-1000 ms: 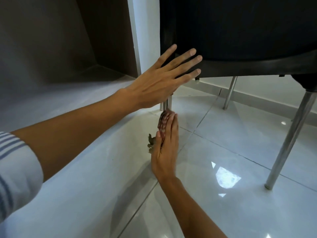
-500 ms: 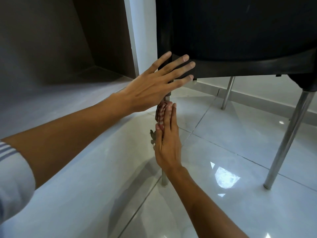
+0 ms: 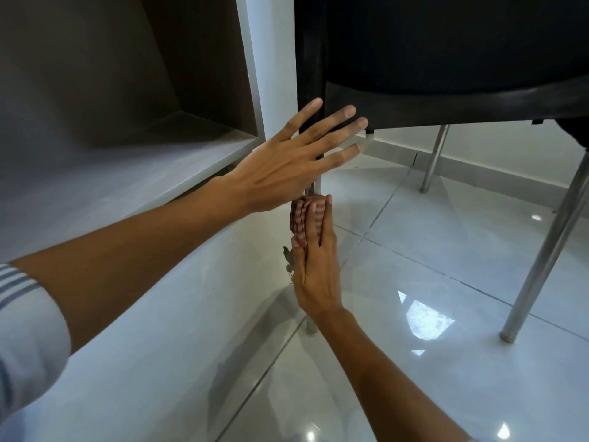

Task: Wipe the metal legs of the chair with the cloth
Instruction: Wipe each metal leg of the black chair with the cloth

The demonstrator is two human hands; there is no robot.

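A black chair point(image 3: 446, 74) stands on metal legs over a glossy tiled floor. My right hand point(image 3: 314, 260) presses a red and white striped cloth point(image 3: 298, 218) against the near left leg point(image 3: 310, 327), most of which is hidden behind hand and cloth. My left hand point(image 3: 293, 161) lies flat with fingers spread against the seat's front corner, just above the cloth. The near right leg point(image 3: 548, 250) and a far leg point(image 3: 433, 157) are bare.
A grey shelf recess point(image 3: 127, 138) opens at the left, its ledge close to my left forearm. A white wall and baseboard point(image 3: 478, 161) run behind the chair. Floor tiles point(image 3: 414, 314) reflect a bright light patch.
My right hand and the cloth slid up the near left leg to just under my left hand. The view drew closer to the chair.
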